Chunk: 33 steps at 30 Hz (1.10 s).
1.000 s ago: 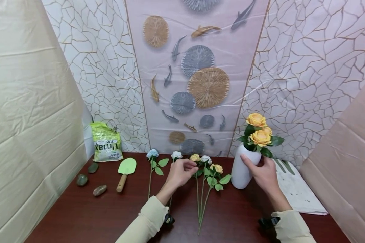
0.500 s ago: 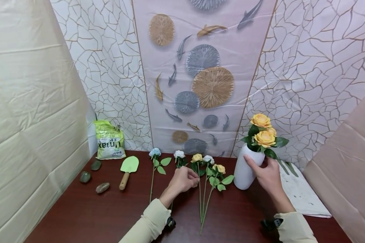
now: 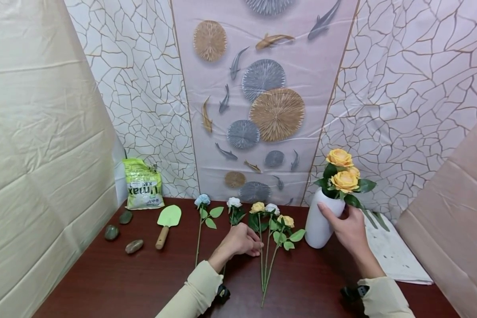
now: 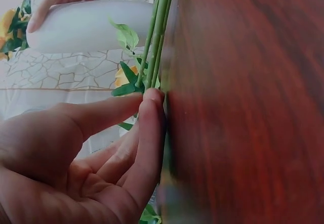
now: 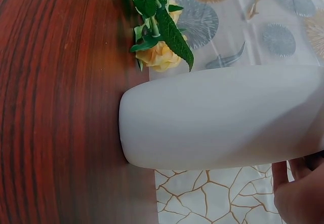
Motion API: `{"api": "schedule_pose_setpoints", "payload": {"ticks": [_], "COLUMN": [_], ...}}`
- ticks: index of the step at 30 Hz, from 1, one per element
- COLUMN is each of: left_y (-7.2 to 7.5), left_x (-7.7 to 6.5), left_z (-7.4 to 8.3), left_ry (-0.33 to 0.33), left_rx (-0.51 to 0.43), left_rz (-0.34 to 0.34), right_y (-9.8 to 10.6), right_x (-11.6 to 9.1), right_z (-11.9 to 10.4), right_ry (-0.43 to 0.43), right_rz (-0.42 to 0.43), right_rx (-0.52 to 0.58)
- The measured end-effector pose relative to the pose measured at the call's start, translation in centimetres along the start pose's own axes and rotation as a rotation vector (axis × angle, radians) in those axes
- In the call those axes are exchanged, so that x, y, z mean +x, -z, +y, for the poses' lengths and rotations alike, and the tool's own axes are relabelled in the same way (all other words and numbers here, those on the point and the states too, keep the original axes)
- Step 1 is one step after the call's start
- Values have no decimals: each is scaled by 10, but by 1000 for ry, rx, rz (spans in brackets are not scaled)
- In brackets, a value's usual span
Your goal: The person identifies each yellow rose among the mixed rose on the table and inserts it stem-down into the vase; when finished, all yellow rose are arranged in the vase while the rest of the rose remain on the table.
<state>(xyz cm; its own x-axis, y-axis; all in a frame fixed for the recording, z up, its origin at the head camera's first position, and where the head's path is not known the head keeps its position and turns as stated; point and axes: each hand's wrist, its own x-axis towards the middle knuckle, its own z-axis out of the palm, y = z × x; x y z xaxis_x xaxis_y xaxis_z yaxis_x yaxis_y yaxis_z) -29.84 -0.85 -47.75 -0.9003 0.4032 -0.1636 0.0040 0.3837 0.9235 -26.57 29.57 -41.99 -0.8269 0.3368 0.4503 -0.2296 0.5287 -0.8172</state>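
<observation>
My left hand [image 3: 240, 240] is low over the table, thumb and fingertips pinching the stem of a yellow rose [image 3: 257, 207], the leftmost of three flowers lying close together. In the left wrist view several green stems [image 4: 158, 37] run up from the fingertips. Beside it lie a white rose [image 3: 272, 209] and another yellow rose [image 3: 286, 221]. My right hand [image 3: 350, 227] grips the upper side of a white vase [image 3: 319, 223], which stands slightly tilted and holds larger yellow roses [image 3: 345, 181]. The right wrist view shows the vase's base at the dark red tabletop.
Left of my left hand lie a white rose [image 3: 234, 202] and a blue rose [image 3: 202, 200]. Farther left are a green trowel [image 3: 168, 216], several stones [image 3: 134, 246] and a green-and-white bag [image 3: 144, 185]. A white cloth [image 3: 397, 256] lies at the right, behind the right hand.
My left hand has come down from near the flower heads to the stems, its fingers closing at the left yellow rose's stem. The right hand stays on the vase.
</observation>
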Motion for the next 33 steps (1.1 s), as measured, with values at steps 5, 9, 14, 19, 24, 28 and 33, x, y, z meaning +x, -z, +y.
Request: {"api": "schedule_pose_setpoints", "payload": {"ticks": [5, 9, 14, 19, 24, 28, 33], "left_y": [1, 3, 6, 10, 11, 9, 6], "left_x": [1, 1, 0, -3, -4, 0, 6], "left_z": [-2, -2, 4, 15, 26, 41, 72], "left_ry": [-4, -14, -74, -156, -252, -343, -479], "left_rx": [-57, -101, -114, -78, 6, -8, -132], "left_rz": [-22, -38, -36, -1, 58, 126, 210], "right_y": [3, 1, -1, -2, -2, -2, -2], "right_x": [-5, -1, 4, 4, 3, 3, 2], "right_z": [-16, -4, 11, 16, 16, 14, 12], "right_ry": [5, 5, 12, 40, 44, 40, 35], "right_rz": [-4, 3, 15, 21, 29, 22, 10], "right_rx": [7, 6, -2, 9, -4, -3, 0]}}
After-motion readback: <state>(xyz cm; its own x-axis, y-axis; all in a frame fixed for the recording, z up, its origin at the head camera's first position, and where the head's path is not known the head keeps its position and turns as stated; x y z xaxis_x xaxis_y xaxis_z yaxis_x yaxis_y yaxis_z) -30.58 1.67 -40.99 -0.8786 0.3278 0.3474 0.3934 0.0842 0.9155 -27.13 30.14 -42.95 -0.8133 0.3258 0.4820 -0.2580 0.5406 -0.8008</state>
